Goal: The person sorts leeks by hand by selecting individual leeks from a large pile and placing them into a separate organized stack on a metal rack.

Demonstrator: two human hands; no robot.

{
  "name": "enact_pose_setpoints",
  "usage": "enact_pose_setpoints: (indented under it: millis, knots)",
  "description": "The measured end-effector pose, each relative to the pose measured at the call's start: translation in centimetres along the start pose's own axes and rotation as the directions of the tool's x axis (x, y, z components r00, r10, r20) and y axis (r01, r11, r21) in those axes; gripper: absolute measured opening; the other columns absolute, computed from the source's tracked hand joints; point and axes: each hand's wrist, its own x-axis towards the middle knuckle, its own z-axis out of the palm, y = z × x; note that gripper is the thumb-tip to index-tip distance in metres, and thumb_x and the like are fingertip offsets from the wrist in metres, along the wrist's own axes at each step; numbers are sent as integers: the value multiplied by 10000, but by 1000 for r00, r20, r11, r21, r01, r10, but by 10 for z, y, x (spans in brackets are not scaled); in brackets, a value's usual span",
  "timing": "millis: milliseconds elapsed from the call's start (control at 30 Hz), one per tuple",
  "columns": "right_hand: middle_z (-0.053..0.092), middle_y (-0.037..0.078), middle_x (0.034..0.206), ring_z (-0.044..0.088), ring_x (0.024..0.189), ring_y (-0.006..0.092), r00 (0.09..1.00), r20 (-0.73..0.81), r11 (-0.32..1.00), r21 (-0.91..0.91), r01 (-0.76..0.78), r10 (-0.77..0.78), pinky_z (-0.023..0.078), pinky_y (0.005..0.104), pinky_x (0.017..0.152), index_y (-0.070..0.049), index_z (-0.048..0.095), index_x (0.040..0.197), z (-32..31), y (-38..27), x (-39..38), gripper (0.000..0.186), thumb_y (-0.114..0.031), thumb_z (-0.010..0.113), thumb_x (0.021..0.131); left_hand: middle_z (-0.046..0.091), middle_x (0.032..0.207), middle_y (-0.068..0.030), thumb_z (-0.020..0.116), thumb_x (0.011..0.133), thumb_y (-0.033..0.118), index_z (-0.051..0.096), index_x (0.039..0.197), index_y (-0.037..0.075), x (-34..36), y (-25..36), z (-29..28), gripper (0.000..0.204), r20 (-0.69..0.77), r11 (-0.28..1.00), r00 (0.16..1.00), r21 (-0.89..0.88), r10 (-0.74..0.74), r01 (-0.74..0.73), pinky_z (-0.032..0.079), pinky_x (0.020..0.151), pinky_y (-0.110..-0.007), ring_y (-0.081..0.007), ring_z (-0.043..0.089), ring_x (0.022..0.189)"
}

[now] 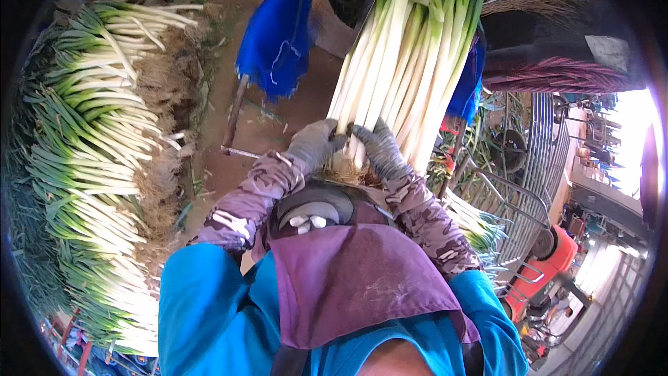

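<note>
Nearest to the camera is the purple apron [362, 285] of the person, worn over a blue top [209, 313]. Just beyond it, the left hand [313, 143] and the right hand [381, 150], both in grey gloves, work at the long leeks [407, 63], which lie in front, green tops pointing away. The fingers of both hands are narrow, bent around the white lower ends of a few stalks. These stalks look clean and laid in one direction, so this portion seems well advanced; however, brown roots [348, 173] remain visible near the gloves. Much appears left: on the floor at the left lies a large heap of leeks [97, 111], with bushy roots [158, 181] still on. Whether any leeks are completely finished, I cannot tell.
</note>
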Motion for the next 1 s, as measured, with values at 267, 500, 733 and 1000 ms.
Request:
enact_pose_setpoints:
  millis: [267, 500, 733, 1000]
  knots:
    - [685, 205, 1011, 661, 935, 300, 999, -12, 778, -627, 29, -46, 522, 395, 834, 40, 512, 1244, 18, 0, -31, 448, -219, 677, 918, 508, 1382, -245, 596, 946, 435, 422, 1428, 35, -3, -5, 24, 650, -463, 989, 881, -51, 99, -138, 428, 1040, -464, -411, 521, 1245]
    - [634, 260, 1176, 644, 1062, 350, 907, 421, 704, -646, 294, 8, 505, 437, 921, -38, 162, 1548, 7, -1, -61, 888, -266, 703, 882, 205, 1592, -244, 697, 857, 346, 78, 1553, -12, 17, 27, 21, 998, -179, 989, 983, 138, -26, 52, 252, 1187, -443, -413, 258, 1450]
    - [561, 144, 1330, 566, 1166, 222, 979, -57, 980, 24, 197, -196, 470, 323, 989, 37, 346, 1480, -25, -78, 39, 691, -247, 681, 946, 217, 1577, -270, 670, 820, 198, 99, 1549, -27, 18, 31, 28, 953, -135, 984, 987, 169, 85, -61, 234, 1202, -447, -416, 255, 1450]
    - [619, 70, 900, 571, 875, 199, 941, -331, 997, 3, -71, 68, 473, 331, 786, -101, 705, 950, 7, -135, 148, 252, -272, 745, 770, 318, 1521, -282, 623, 756, 102, 189, 1526, -58, 18, 31, 16, 898, -82, 992, 992, -79, 91, -97, 256, 1185, -453, -415, 307, 1427]
